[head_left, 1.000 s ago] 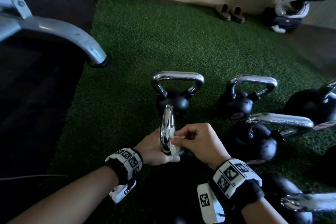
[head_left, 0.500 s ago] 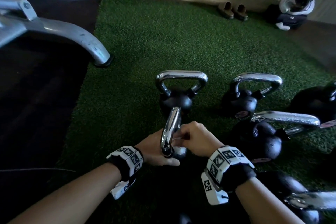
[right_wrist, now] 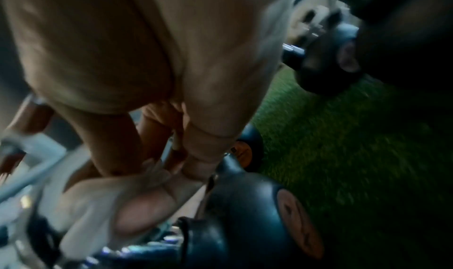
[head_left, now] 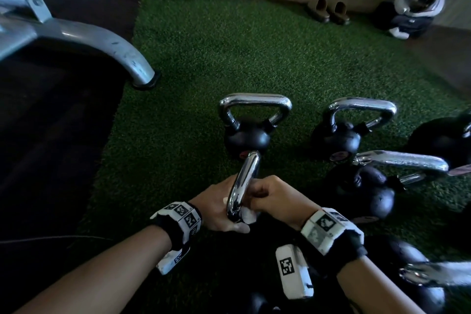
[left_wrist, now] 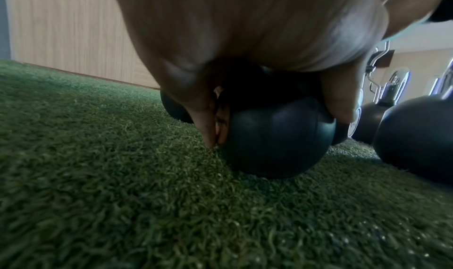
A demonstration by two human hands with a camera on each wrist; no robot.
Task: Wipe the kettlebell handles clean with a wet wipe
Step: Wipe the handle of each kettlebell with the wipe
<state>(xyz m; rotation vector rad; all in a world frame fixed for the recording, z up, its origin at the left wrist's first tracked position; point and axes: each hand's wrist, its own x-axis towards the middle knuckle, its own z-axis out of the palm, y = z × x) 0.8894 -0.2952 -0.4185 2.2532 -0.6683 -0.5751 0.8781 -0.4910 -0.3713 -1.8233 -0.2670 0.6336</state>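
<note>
In the head view a black kettlebell stands close in front of me on green turf, its chrome handle (head_left: 245, 178) edge-on to me. My left hand (head_left: 216, 209) grips the kettlebell from the left; the left wrist view shows the fingers (left_wrist: 208, 126) and thumb spanning its black ball (left_wrist: 277, 137). On the handle's right side my right hand (head_left: 271, 194) is curled, pressing a white wet wipe (head_left: 249, 216) against the lower end. The right wrist view is blurred, with the fingers (right_wrist: 196, 157) above the ball (right_wrist: 245, 215).
Several more chrome-handled kettlebells stand around: one right behind (head_left: 248, 140), others to the right (head_left: 339, 140) (head_left: 362, 191) and at the lower right (head_left: 418, 285). A grey metal frame leg (head_left: 107, 46) ends at the turf's left edge. Slippers (head_left: 328, 11) lie by the wooden wall.
My right hand went from pinching the wipe against the handle's middle to closing round the handle, and slid down toward its lower end. The left hand kept its hold.
</note>
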